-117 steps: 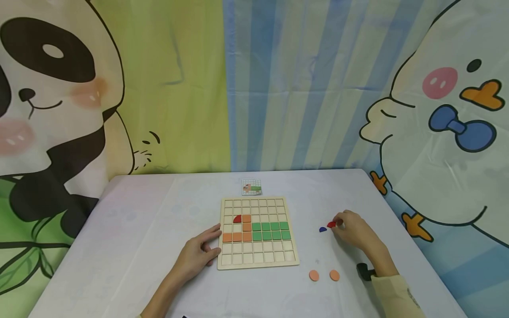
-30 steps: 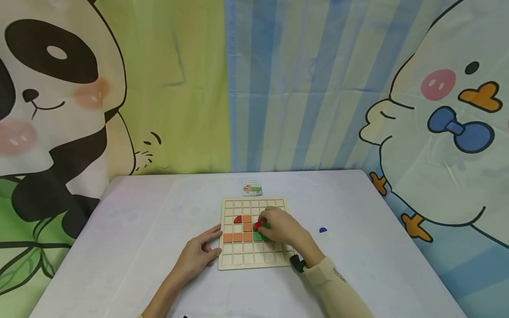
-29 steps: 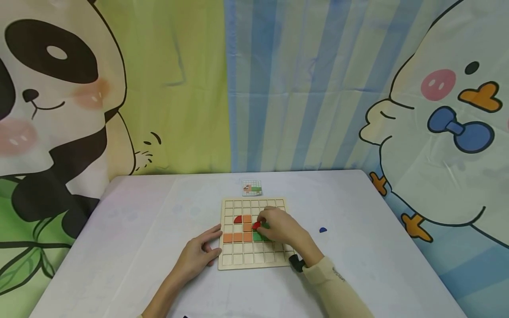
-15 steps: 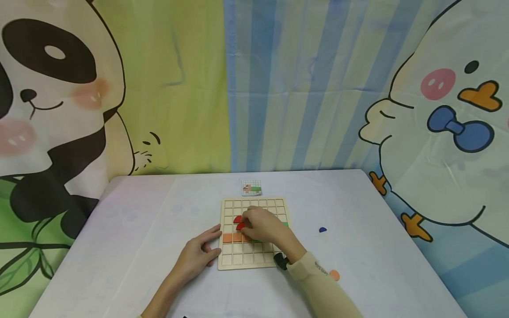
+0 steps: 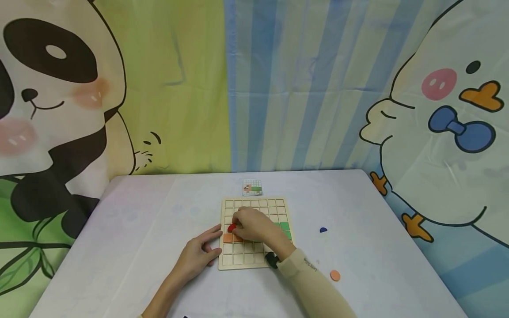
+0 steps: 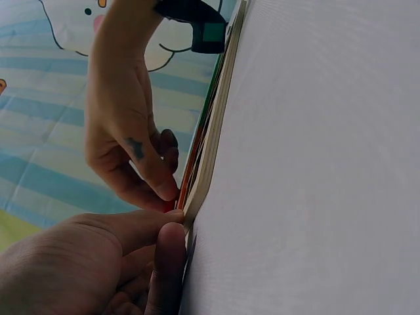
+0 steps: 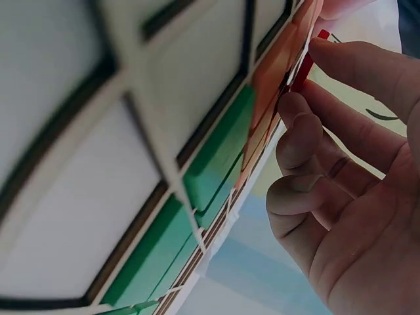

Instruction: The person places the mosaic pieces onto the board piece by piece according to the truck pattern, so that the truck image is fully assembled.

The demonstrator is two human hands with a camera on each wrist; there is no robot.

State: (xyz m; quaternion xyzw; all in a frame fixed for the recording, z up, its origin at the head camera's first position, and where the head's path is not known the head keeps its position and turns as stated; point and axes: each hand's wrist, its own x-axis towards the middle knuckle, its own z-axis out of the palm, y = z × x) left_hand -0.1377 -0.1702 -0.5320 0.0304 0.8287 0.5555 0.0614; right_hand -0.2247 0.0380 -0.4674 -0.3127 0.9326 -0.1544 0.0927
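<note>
My right hand (image 5: 254,224) reaches over the wooden grid board (image 5: 238,268) and pinches a red tile (image 5: 231,228) between thumb and fingertips. That tile, seen edge-on in the right wrist view (image 7: 310,62), is close over the board's left side, just above a row of orange square tiles (image 5: 228,238). Green square tiles (image 5: 284,226) show right of the hand, which hides the middle of the pattern and the other red tile. My left hand (image 5: 195,256) rests against the board's left edge, thumb and forefinger (image 6: 172,239) touching it.
Behind the board lies a small picture card (image 5: 252,187) with a coloured grid. A blue half-round tile (image 5: 323,229) and an orange disc (image 5: 335,275) lie on the white table (image 5: 159,212) to the right. My right sleeve (image 5: 314,282) crosses the table's front.
My right hand picked up the red tile beside the blue one and carried it leftward across the board to its left columns. The left hand has stayed at the board's edge.
</note>
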